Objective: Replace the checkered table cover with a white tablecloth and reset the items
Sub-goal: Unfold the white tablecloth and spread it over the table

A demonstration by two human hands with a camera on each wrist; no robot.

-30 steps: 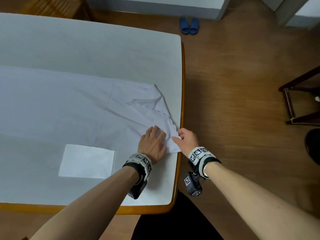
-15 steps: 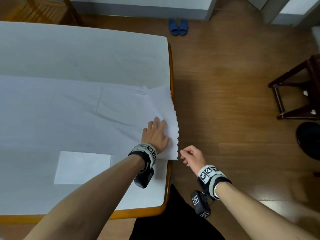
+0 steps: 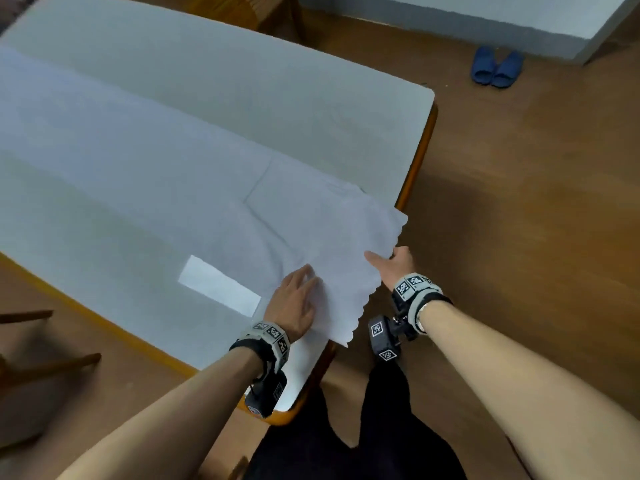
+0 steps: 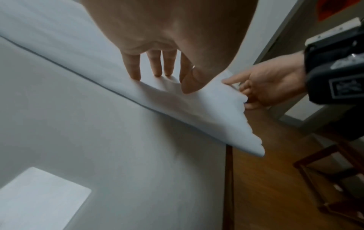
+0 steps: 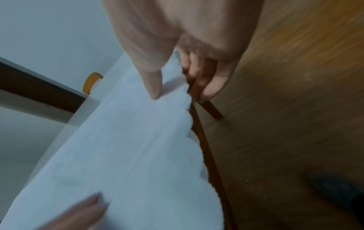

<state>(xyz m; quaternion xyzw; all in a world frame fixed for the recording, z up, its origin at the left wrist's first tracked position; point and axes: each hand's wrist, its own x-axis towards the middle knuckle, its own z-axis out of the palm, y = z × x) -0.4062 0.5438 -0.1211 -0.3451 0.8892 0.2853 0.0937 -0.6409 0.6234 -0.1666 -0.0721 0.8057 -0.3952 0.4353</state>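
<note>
Two hands worked at the right end of the table (image 3: 242, 98), a long top with a pale grey-white surface and an orange-brown wooden rim. The white cloth (image 3: 156, 161) lay along the table, flat over its middle and left stretch, with a bare band of tabletop beyond it on the far side and another on the near side. Its scalloped right end was lifted off the surface and stuck out past the table's right edge.

The left hand (image 3: 294, 306) rested on the cloth near that end, fingers straight and a little spread, their tips pressing the fabric down. The right hand (image 3: 394, 265) held the scalloped edge just past the table's rim, thumb on top and fingers curled beneath, pinching the cloth between them.

A small white rectangle (image 3: 220, 294) lay flat on the bare near band of the tabletop, left of the left hand and apart from the cloth.

The floor (image 3: 519, 202) was brown wood boards. A pair of blue slippers (image 3: 497, 67) sat at the far right beside a white wall base. Part of a wooden chair (image 3: 38, 344) showed at the near left, and another wooden seat stood beyond the table's far side.
</note>
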